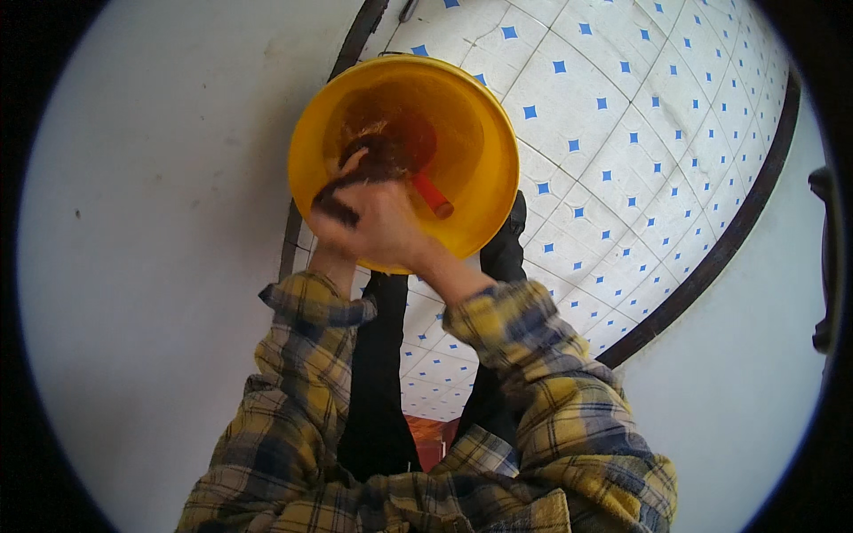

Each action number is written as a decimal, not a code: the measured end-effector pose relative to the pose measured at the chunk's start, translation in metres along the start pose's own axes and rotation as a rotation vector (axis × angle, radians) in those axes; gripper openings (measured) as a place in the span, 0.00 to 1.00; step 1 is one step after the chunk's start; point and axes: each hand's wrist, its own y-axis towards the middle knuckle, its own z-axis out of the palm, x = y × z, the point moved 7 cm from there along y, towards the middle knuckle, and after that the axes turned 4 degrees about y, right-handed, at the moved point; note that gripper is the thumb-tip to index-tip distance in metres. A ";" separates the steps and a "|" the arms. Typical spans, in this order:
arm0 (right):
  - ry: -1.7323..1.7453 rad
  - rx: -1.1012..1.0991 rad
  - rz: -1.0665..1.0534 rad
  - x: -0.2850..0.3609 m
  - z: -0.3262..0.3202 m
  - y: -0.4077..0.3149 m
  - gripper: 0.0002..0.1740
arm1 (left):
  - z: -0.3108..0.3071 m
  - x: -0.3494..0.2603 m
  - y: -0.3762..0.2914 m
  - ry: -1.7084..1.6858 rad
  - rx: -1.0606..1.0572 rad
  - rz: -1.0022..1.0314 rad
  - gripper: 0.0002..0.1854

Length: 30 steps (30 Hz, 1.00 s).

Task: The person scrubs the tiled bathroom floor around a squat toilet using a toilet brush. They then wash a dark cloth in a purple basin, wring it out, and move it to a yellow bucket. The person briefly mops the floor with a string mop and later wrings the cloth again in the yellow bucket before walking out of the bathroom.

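Observation:
A yellow bucket stands in front of me, with what looks like water low inside it. Over its near left side, my right hand grips a dark, wet-looking cloth. My left hand is close against the right one, partly hidden by it, and also closed around the cloth. Motion blur hides the finger detail, and the cloth's exact kind is unclear. A red scoop or ladle rests in the bucket, its red handle leaning toward the near right side.
White floor tiles with blue diamonds surround the bucket. Close on the left is a pale wall with a dark baseboard; another dark baseboard curves along the right. My dark-trousered legs extend toward the bucket.

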 end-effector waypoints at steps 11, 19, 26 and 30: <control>-0.406 -0.330 0.791 -0.217 -0.089 -0.007 0.24 | 0.013 -0.021 -0.016 0.210 -0.300 0.153 0.28; -0.347 -0.250 0.773 -0.256 -0.038 -0.031 0.26 | -0.007 -0.024 -0.030 0.390 -0.361 0.044 0.38; -0.265 -0.044 0.175 -0.037 -0.046 -0.056 0.15 | 0.012 0.014 -0.056 0.026 -0.195 -0.333 0.36; -0.086 0.065 0.036 0.072 -0.049 -0.073 0.17 | 0.054 -0.002 -0.085 -0.182 0.019 -0.226 0.33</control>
